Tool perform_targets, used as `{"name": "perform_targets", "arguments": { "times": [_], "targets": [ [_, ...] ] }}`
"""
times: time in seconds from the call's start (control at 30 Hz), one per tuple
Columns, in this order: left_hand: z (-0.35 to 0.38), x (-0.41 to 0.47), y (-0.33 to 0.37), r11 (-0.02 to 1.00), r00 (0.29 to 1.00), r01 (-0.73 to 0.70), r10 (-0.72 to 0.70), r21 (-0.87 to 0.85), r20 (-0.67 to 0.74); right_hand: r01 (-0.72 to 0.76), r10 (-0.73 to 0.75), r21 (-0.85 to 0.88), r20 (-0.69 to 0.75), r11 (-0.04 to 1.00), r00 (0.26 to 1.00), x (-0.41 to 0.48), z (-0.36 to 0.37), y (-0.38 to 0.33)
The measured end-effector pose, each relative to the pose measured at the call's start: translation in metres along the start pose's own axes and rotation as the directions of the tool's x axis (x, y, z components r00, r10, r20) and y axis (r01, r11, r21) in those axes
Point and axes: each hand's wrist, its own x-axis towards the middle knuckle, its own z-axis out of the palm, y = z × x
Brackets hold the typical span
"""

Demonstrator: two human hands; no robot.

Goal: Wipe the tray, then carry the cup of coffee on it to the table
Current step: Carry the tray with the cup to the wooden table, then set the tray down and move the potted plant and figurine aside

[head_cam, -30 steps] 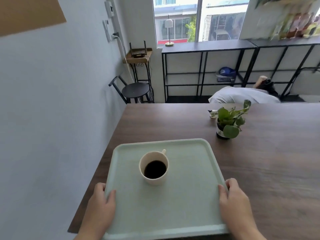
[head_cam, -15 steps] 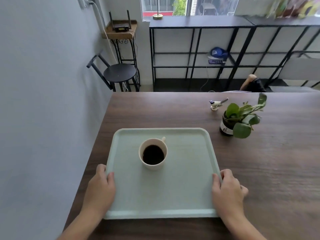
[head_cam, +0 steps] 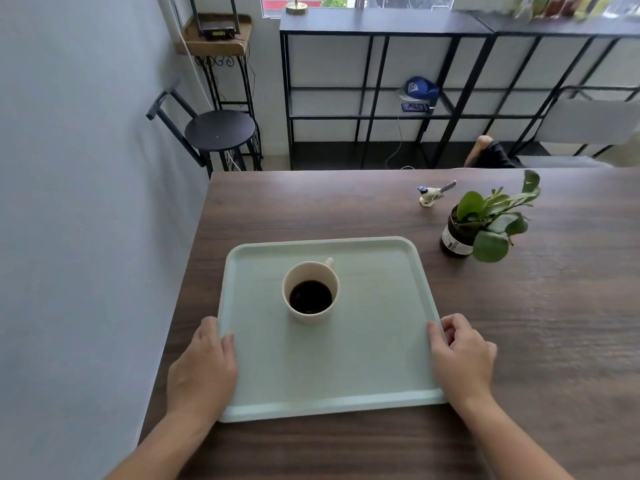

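A pale green tray [head_cam: 374, 358] lies flat on the dark wooden table [head_cam: 536, 323], near its left edge. A cream cup [head_cam: 310, 292] with black coffee stands upright on the tray, left of its middle, handle pointing away. My left hand [head_cam: 204, 367] grips the tray's left rim, thumb on top. My right hand [head_cam: 462, 358] holds the right rim, its fingers curled at the edge and the thumb resting on the rim.
A small potted plant [head_cam: 485, 223] and a bird figurine [head_cam: 431, 195] stand on the table beyond the tray's right corner. A grey wall runs along the left. A black stool [head_cam: 218, 131] and black metal shelving [head_cam: 415, 81] stand behind the table.
The tray with the cup has come down onto the table and sits farther in from the near edge. The view has tilted down. Both hands stay on the rims.
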Motion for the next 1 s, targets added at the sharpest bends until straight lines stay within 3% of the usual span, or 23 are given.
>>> {"name": "perform_targets", "arguments": {
  "times": [0.63, 0.87, 1.0],
  "targets": [
    [0.004, 0.015, 0.004, 1.0, 1.0, -0.015, 0.015, -0.023, -0.023, 0.004, -0.005, 0.058, 0.015, 0.998, 1.0, 0.013, 0.003, -0.002],
    [0.003, 0.013, 0.009, 0.989, 0.999, -0.019, 0.011, 0.146, 0.053, 0.046, -0.046, 0.025, 0.016, 0.999, 0.999, 0.013, 0.003, 0.0],
    [0.0, 0.015, 0.011, 0.988, 0.998, -0.03, 0.02, 0.152, 0.062, 0.066, -0.066, 0.002, 0.02, 0.998, 0.998, 0.012, 0.003, 0.0]
  ]
}}
